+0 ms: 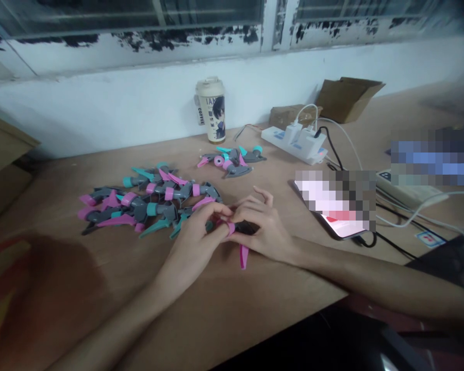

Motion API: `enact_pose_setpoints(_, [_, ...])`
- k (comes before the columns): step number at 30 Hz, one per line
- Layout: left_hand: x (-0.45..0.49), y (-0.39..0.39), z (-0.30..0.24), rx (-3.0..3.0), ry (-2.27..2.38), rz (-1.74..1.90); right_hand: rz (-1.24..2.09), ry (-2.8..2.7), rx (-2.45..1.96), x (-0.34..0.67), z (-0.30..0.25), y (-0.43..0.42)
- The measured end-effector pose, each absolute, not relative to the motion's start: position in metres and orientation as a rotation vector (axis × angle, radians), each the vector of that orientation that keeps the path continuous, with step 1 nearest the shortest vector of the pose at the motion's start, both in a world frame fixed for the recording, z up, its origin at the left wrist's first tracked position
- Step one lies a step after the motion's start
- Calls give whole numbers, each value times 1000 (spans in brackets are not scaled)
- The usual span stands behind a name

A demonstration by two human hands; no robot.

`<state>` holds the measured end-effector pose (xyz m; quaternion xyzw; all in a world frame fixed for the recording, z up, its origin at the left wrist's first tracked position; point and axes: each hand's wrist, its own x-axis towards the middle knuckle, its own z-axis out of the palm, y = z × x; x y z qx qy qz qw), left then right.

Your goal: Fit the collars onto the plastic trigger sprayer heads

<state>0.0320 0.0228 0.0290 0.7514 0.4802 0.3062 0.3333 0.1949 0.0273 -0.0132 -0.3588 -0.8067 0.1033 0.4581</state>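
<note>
In front of me, a grey and pink trigger spray head [244,256] is between my two hands, its pink trigger hanging down below the fingers. My left hand [199,232] pinches at its pink collar from the left. From the other side, my right hand [265,226] is closed round the grey body. The fingers hide most of this spray head. Just left of my hands lies a pile of grey spray heads [139,206] with pink or teal triggers and collars. Farther back is a smaller group of the same spray heads [232,161].
A lidded coffee cup [216,116] stands by the wall. To the right are a power strip [294,144] with chargers and cables, a phone [344,226] with a lit screen, and a brown cardboard box [348,98]. The table's front edge runs below my right forearm.
</note>
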Motion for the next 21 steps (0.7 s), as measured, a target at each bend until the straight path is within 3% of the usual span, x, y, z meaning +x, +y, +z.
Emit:
enact_pose_setpoints(13, [32,23,38,1970,1278,699,157,-2061,-790,194,-17,26])
enact_pose_setpoints(18, [37,15,33,2093,1608,857,24,-1992,-841,194,-15,27])
enact_pose_setpoints(21, [43,18,41,2193,1763,672,-37,-1980,-896,196,-14,29])
